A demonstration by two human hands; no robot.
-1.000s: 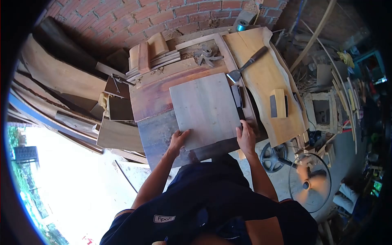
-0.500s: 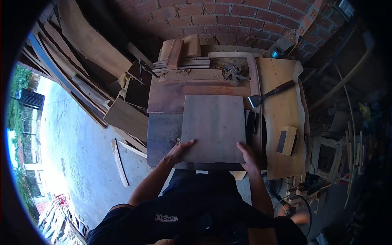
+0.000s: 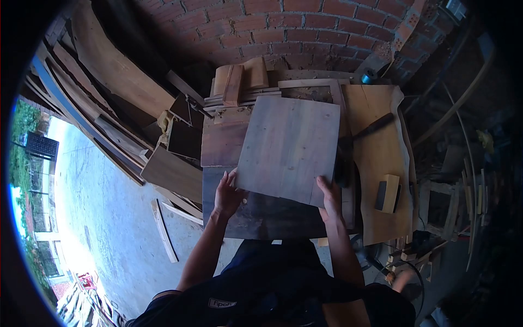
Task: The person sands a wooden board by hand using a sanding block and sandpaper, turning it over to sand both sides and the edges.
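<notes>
A square wooden board (image 3: 289, 147) is raised at a slant over the workbench, its upper face showing several small knots. My right hand (image 3: 330, 200) grips its lower right corner, thumb on top and the other fingers mostly hidden beneath. At the lower left corner, my left hand (image 3: 229, 194) has its fingers apart, with fingertips against or right beside the edge. Under the board lies a dark wooden surface (image 3: 261, 218). To the right is a scraper (image 3: 376, 125), its dark handle showing and its blade hidden from view.
A light wooden slab (image 3: 376, 218) on the right carries a sanding block (image 3: 388, 194). Stacked wood pieces (image 3: 233, 85) sit at the back before a brick wall (image 3: 305, 35). Long planks (image 3: 120, 54) lean on the left. A blue spool (image 3: 369, 76) stands at the back right.
The board has risen off the bench, moved away from me and rotated; a knotted face now shows. My left hand has loosened from its edge. The board now covers the scraper's blade.
</notes>
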